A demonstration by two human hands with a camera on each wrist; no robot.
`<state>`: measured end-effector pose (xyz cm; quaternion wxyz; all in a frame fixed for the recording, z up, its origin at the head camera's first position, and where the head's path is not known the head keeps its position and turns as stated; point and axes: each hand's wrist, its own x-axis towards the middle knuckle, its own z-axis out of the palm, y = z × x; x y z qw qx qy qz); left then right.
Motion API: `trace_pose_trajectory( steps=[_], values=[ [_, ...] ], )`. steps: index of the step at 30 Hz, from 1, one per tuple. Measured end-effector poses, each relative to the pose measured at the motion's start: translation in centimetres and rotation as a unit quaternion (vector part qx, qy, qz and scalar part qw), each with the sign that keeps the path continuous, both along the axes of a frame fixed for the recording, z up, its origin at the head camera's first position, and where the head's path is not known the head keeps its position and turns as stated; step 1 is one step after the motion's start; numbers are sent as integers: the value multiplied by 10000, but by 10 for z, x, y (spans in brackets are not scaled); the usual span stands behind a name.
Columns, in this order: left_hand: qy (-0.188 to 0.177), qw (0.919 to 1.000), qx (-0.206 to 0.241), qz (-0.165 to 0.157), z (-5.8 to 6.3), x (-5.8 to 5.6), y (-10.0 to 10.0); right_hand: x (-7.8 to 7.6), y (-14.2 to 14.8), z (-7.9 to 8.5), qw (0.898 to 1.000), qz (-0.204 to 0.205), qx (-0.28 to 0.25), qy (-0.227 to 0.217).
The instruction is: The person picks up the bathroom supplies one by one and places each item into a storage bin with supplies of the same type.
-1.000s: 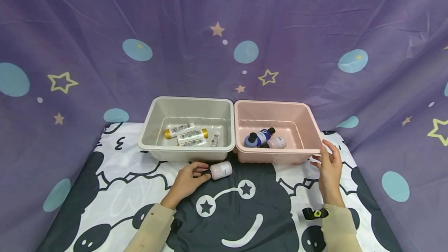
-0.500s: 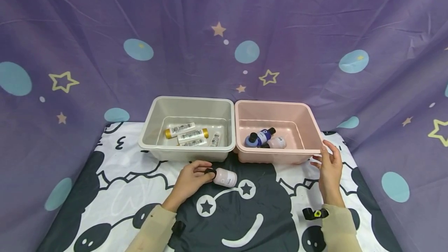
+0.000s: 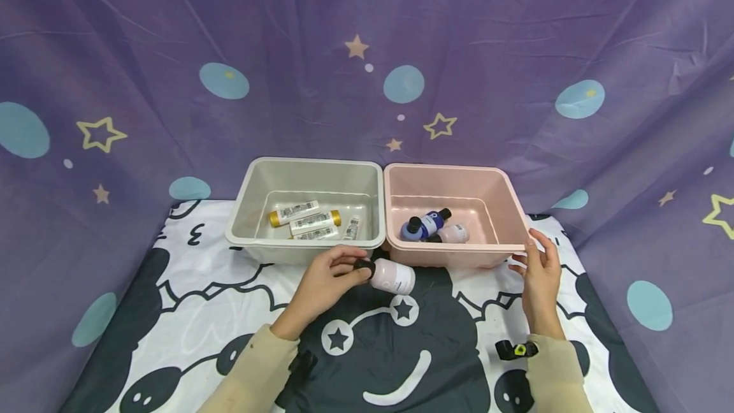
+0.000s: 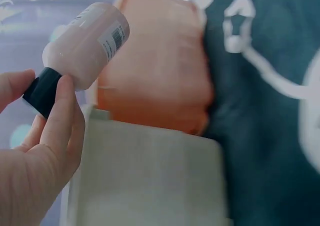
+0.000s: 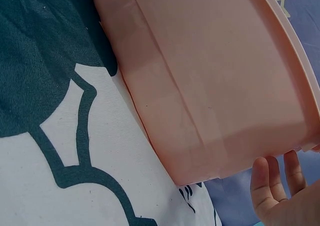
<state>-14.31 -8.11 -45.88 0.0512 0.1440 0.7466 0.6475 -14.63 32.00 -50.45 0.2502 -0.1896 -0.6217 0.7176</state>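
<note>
My left hand pinches the black cap of a small pale pink bottle between thumb and fingers. The bottle lies tilted, its base pointing right, in front of where the two bins meet. A barcode label shows on its side in the left wrist view, where the bottle is raised above the bins. At the right front corner of the pink plastic bin, my right hand grips the rim. That bin holds a dark blue bottle, a lighter blue bottle and another pale pink bottle.
A grey-white bin stands against the pink one on the left. Inside it lie several white tubes, some with yellow caps. A sheep-print cloth covers the table, and a purple curtain hangs behind.
My left hand has moved right and slightly up with the pink bottle, from before the grey-white bin toward the pink one. The right hand has stayed at the pink bin's corner.
</note>
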Motion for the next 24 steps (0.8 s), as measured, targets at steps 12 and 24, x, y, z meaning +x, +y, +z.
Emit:
trace_pose_trajectory(
  steps=[12,24],
  values=[
    [497,9985,196,-108,49,-45,43,0,1,-2,9999,24,-121,-36],
    [976,9950,-111,-151,90,-120,107,-1,1,-1,9999,-33,-93,43]
  ],
)
